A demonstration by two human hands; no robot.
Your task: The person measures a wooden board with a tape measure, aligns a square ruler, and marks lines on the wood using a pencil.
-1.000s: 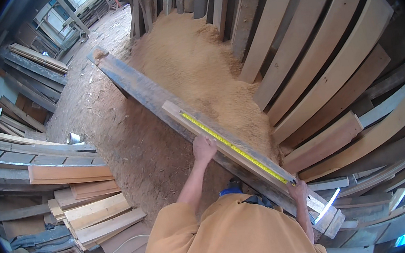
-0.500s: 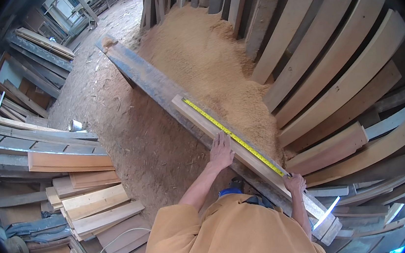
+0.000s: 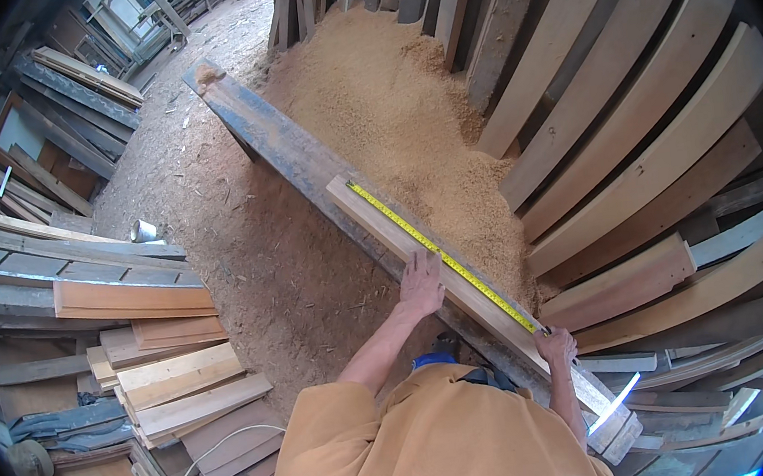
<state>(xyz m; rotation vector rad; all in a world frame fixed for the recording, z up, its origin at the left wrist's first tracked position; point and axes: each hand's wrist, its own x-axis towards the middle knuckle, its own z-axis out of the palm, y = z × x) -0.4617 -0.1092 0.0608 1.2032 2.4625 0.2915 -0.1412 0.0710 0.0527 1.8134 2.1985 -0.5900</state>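
Note:
A yellow measuring tape point(image 3: 474, 282) is drawn out along the top of a narrow wooden board point(image 3: 372, 218). That board lies lengthwise on a long, worn plank bench point(image 3: 283, 141), which runs diagonally from far left to near right. My left hand point(image 3: 422, 285) rests on the board around its middle, fingers extended, their tips at the tape's edge. Toward the near end, my right hand point(image 3: 556, 346) is closed around the tape measure's body, which the fingers mostly hide. The tape's far end lies close to the board's far end.
Sawdust point(image 3: 365, 82) is heaped behind the bench. Tall planks point(image 3: 555, 34) lean in a row along the right. At left are stacked short boards point(image 3: 183, 380), a pale cable point(image 3: 209, 451) and a small white can point(image 3: 143, 230). A small sawdust pile point(image 3: 209, 73) sits on the bench's far end.
The view has shifted very slightly. Both hands, the tape and the board keep the same positions relative to each other.

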